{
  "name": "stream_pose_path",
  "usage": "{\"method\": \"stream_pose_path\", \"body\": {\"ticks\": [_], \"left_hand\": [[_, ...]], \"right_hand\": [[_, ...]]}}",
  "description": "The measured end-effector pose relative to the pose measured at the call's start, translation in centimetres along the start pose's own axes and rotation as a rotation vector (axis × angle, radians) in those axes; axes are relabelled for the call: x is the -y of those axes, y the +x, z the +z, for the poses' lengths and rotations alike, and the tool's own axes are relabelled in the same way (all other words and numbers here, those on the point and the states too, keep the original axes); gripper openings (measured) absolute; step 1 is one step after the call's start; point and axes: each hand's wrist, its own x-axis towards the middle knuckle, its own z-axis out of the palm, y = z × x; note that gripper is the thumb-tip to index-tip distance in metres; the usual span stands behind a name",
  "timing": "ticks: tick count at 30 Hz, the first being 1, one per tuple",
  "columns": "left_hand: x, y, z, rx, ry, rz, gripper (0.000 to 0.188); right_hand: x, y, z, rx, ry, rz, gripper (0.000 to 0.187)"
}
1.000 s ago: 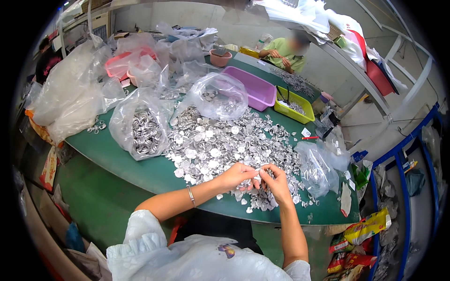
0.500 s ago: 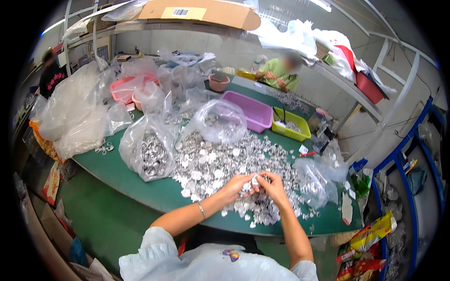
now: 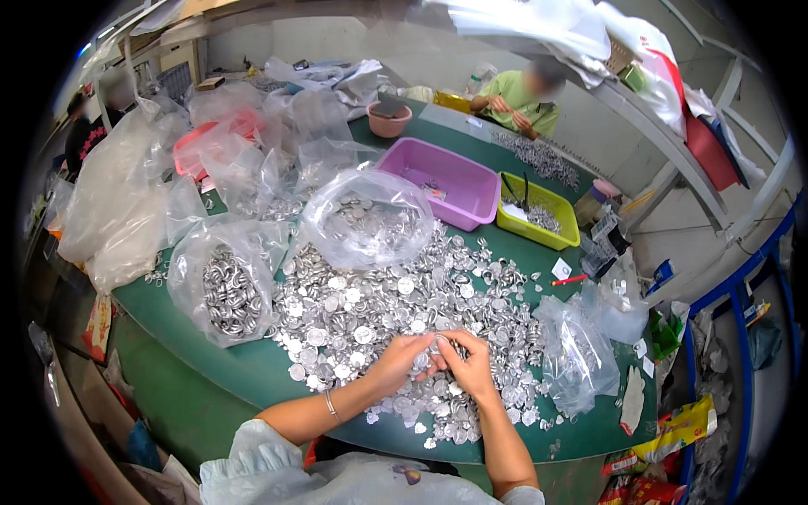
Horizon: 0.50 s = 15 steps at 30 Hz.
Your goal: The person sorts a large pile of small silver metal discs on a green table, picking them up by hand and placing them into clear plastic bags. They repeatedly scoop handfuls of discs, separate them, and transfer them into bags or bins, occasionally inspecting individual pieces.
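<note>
Above a wide heap of small silver metal pieces (image 3: 337, 316), many with round coin-like faces and some ring-shaped, my two hands meet. My left hand (image 3: 401, 364), with a bangle on its wrist, is closed, its fingertips pinching a small silver metal piece (image 3: 437, 342). The thumb and forefinger of my right hand (image 3: 470, 364) close on the same piece from the other side. More silver shows under my left fingers, but I cannot tell whether it is held or part of the heap.
Beyond the heap stand a purple tub (image 3: 446, 181) and a yellow-green basket (image 3: 539, 210). An open plastic bag of silver rings (image 3: 227, 295) lies left, another clear bag (image 3: 576, 358) right. A red pen (image 3: 569, 280) lies on the green table (image 3: 181, 324). A person in green (image 3: 522, 97) works opposite.
The view has shifted, so the table sits differently in the picture. My hands stay together over the heap, and the piece between them shows less of its bright face.
</note>
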Motion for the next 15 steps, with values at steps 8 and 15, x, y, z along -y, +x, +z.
{"method": "stream_pose_path", "body": {"ticks": [8, 15], "left_hand": [[-0.8, -0.7, 0.2, 0.033, 0.144, -0.053, 0.035], [-0.8, -1.7, -0.4, 0.090, 0.254, -0.047, 0.033]], "right_hand": [[0.8, -0.4, -0.4, -0.026, -0.170, -0.229, 0.012], [0.6, -0.8, 0.0, -0.025, -0.176, -0.350, 0.010]]}}
